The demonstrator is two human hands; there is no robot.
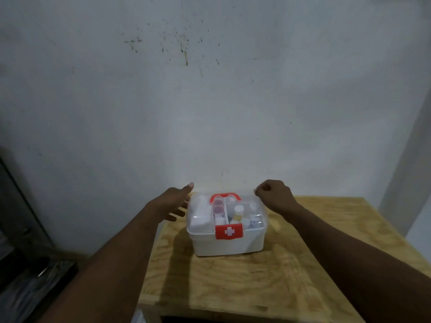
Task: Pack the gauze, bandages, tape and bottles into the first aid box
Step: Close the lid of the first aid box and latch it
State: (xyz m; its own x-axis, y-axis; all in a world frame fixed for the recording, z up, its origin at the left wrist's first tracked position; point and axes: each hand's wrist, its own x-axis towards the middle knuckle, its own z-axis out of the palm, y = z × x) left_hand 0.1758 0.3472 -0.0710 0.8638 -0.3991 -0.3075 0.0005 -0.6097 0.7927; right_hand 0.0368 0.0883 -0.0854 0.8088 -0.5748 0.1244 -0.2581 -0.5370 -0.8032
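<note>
Two bare hands flank one white plastic first aid box [229,243] w/ clear lid [255,205], which sits on a light plywood counter [256,283] toward its rear-left area, near a pale stained wall [210,101]. Lid is down. Red carry handle [224,196] lies flat on top, and the red front latch w/ white cross [229,231] sits over the lid's front edge. Contents seen thru lid: a white rounded pack [200,213] in the left compartment, two red-capped round items [218,205] in the narrow middle section, and several white-capped bottles [238,209] at right. Finer ID not possible, as the view is blurred. Left hand [173,202]: just beside box's left end, fingers [178,212] straight and spread apart, holding nothing; contact w/ box cannot be confirmed. Right hand [276,197]: raised at box's right rear corner, fingers [262,190] curled in together toward the palm, nothing seen in grip; contact w/ lid cannot be told. Both forearms are bare and reach in from the near side. Dark furniture [23,264] stands at far left beside the counter, detail indistinct.
</note>
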